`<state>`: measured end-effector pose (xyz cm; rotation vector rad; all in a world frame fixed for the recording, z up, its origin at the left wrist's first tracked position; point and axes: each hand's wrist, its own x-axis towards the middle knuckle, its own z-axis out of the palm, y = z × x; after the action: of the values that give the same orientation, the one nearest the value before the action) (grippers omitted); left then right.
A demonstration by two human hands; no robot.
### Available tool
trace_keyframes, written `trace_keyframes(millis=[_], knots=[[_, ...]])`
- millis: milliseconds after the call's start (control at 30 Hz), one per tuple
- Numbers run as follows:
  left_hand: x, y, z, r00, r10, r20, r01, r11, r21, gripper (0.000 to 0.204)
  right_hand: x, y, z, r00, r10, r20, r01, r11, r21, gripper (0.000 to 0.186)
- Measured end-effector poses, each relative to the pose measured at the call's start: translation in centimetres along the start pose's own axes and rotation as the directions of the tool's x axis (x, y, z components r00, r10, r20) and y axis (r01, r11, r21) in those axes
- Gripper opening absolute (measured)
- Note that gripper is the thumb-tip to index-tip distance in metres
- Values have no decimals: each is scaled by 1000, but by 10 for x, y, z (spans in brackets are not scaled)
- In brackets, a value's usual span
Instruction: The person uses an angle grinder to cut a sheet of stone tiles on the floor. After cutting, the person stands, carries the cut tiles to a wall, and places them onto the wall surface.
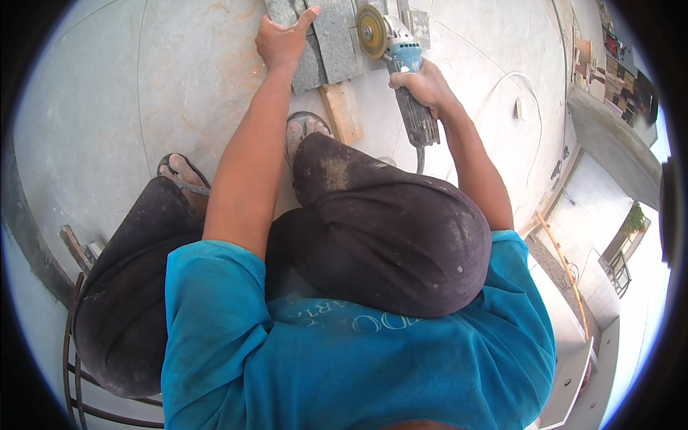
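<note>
At twelve o'clock, near the upper rim, grey stone slabs set side by side on the pale floor, with a piece of wood sticking out from their lower end toward the centre. Between eleven and twelve, rests the left hand on the leftmost of the slabs, thumb stretched across the stone, other fingers bent at the outer edge. Cannot tell any firm grasp there, with the fingertips mostly hidden.

At one o'clock, grips a grinder in the right hand, fingers wrapped around the body at the join of blue and black parts. Holds the round yellowish disc just past twelve, close beside the right edge of the middle slab; cannot tell touching from a slight gap, nor spinning from stillness. From the lower end of the grinder, a dark cord trailing toward the centre, out of sight behind the dark, dusty trousers.

Wears a blue shirt at six o'clock. Plants the feet in sandals, one at eleven near the wood, the other between nine and ten. At eight, curved metal bars; between three and four, a long yellowish pole.
</note>
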<state>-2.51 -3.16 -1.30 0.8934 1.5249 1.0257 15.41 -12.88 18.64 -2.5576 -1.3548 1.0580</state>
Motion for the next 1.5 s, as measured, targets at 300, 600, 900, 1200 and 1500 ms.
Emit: trace_keyframes(millis=[300,600,900,1200,1500], knots=[[4,-6,0,1000,-17,8,17,1000,-22,86,2,-5,1,999,31,23,-30,999,-35,41],[11,-13,2,1000,-27,1,27,999,-27,86,-5,2,1,997,69,39,-66,996,-62,46],[-23,60,-16,988,-147,-37,145,989,-40,84,-22,15,1,990,131,54,-129,991,-37,49],[-24,54,-13,991,-127,-37,126,991,-33,84,-38,24,4,990,124,64,-122,992,-33,49],[-25,57,-13,990,-130,-54,129,991,-22,83,-42,36,7,992,115,57,-115,993,-11,47]])
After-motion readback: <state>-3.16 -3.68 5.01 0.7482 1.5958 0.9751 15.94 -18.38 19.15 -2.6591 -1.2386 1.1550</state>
